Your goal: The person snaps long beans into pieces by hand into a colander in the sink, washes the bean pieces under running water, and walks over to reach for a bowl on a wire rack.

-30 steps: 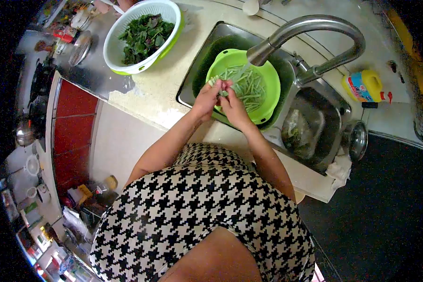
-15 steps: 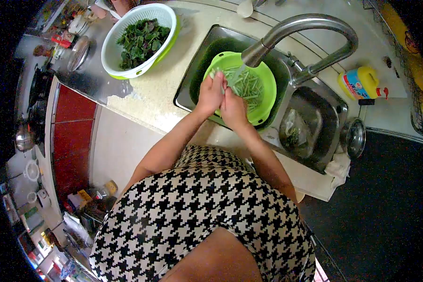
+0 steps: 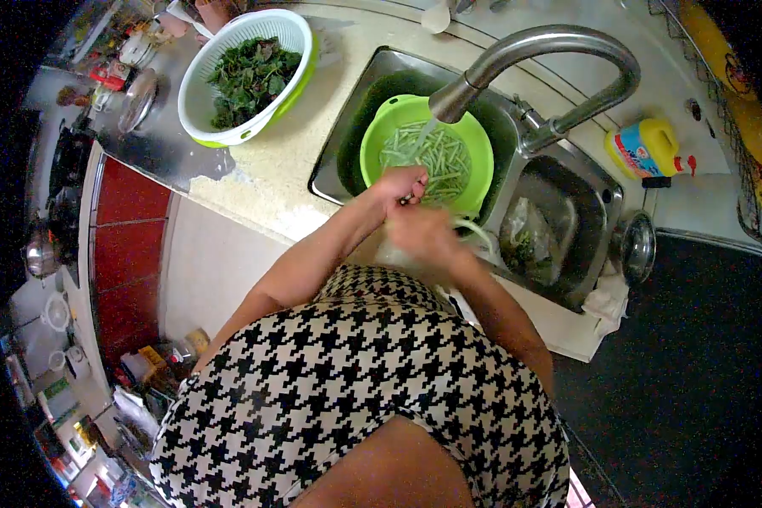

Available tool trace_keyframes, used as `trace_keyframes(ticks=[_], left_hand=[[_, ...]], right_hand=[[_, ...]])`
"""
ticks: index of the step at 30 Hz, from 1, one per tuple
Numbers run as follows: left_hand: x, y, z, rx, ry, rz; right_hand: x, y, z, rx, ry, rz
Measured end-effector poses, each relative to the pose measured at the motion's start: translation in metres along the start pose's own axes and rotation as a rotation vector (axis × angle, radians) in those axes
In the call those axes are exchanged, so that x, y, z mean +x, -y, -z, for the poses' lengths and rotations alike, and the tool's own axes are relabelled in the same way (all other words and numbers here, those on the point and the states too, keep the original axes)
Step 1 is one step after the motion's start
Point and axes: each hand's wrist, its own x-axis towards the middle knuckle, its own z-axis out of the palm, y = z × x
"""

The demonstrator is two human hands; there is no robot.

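My left hand [image 3: 402,184] is closed in a fist at the near edge of a green basin [image 3: 485,161]; what its fingers hold is hidden. Just below and right of it, my right hand [image 3: 425,235] is smeared by motion, its fingers unclear. A long pale green bean [image 3: 476,227] curves out beside the right hand, over the sink's front edge. Cut bean pieces [image 3: 449,157] lie in water inside the basin, which stands in the left sink bowl [image 3: 347,144]. Water runs from the faucet [image 3: 453,100] into the basin.
A white colander [image 3: 196,106] of dark leaves stands on the counter at left. The right sink bowl [image 3: 580,271] holds a clear bag [image 3: 529,237] with greens. A yellow bottle [image 3: 648,151] stands at right, a metal lid [image 3: 637,245] below it. A white spoon [image 3: 436,17] lies behind.
Both hands have come down toward me, away from the basin's middle. The right hand has dropped below the left, and the long curved bean now shows beside it.
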Motion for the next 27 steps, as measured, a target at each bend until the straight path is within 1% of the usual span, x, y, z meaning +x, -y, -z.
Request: trace_keyframes(ticks=[2,3,4,5,6,7,8,9,10,12,13,15,16,17,18,21,23,24,27], left_hand=[[0.006,0.009,-0.013,0.216,-0.055,0.006],[0.041,0.030,0.007,0.141,0.222,-0.089],[0.043,0.024,0.013,0.276,0.150,-0.181],[0.042,0.022,0.020,0.402,0.073,-0.268],[0.017,-0.005,0.016,0.596,0.029,-0.110],[-0.009,-0.034,0.012,0.794,0.016,0.054],[-0.018,-0.040,0.015,0.887,0.045,-0.012],[0.010,-0.022,0.030,0.942,-0.124,-0.244],[0.038,-0.008,0.044,0.987,-0.295,-0.487],[0.022,-0.020,0.037,0.533,-0.210,-0.395],[0.013,-0.021,0.035,0.307,-0.167,-0.339],[0.011,-0.012,0.026,0.346,0.068,-0.419],[0.002,-0.013,0.016,0.365,0.187,-0.461],[-0.009,-0.012,0.007,0.260,0.181,-0.460],[-0.017,-0.017,0.005,0.240,0.203,-0.437],[-0.033,-0.023,0.000,0.122,0.255,-0.382],[-0.040,-0.022,-0.005,-0.031,0.261,-0.366],[-0.036,-0.019,-0.001,-0.008,0.264,-0.350],[-0.019,-0.010,0.007,0.040,0.254,-0.319]], right_hand=[[0.003,0.032,-0.013,0.083,-0.409,0.418],[0.007,0.030,-0.014,0.196,-0.441,0.267],[0.011,0.028,-0.015,0.319,-0.482,0.121],[0.012,0.022,-0.016,0.442,-0.484,-0.073],[0.012,0.013,-0.017,0.561,-0.479,-0.268],[0.012,-0.007,-0.018,0.857,-0.490,-0.303],[0.010,-0.024,-0.009,1.034,-0.374,-0.468],[0.007,-0.036,0.002,1.207,-0.248,-0.637],[0.005,-0.043,0.009,1.477,-0.302,-0.634],[0.006,-0.064,0.006,1.735,-0.330,-0.637],[0.007,-0.072,0.001,1.662,-0.346,-0.647],[0.011,-0.084,-0.010,1.521,-0.370,-0.662],[0.014,-0.086,-0.014,1.491,-0.359,-0.585],[0.017,-0.087,-0.018,1.459,-0.349,-0.508],[0.020,-0.083,-0.012,1.425,-0.339,-0.434],[0.019,-0.065,0.008,1.365,-0.237,-0.495],[0.019,-0.068,0.009,1.345,-0.160,-0.486],[0.018,-0.070,0.009,1.335,-0.124,-0.481],[0.020,-0.085,-0.014,1.215,-0.268,-0.311]])
